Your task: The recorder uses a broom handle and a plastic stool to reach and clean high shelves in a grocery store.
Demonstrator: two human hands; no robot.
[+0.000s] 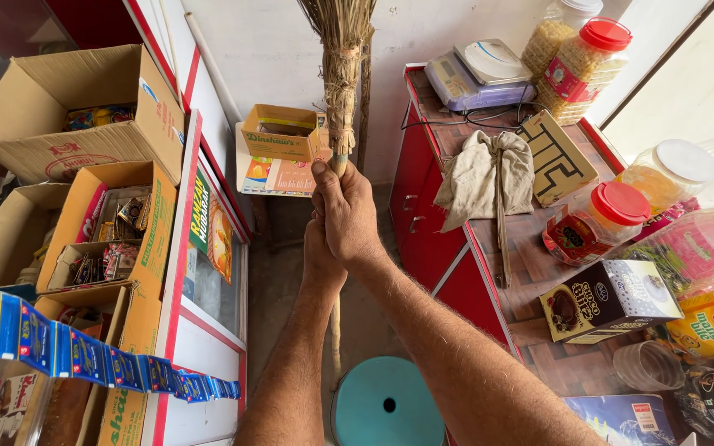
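Observation:
A straw broom [341, 74] stands upright in the middle of the view, bristles up and bound with cord. My right hand [345, 211] is wrapped around its wooden stick just below the bristles. My left hand [321, 258] grips the same stick directly underneath, mostly hidden behind the right. The stick runs down behind my forearms toward a round teal stool [387, 405] on the floor.
Open cardboard boxes [76, 107] of packets line the left shelf, with a blue sachet strip [84, 355] hanging in front. A red counter [456, 264] on the right holds a grey cloth [481, 177], red-lidded jars [597, 221], a scale [477, 74] and small boxes.

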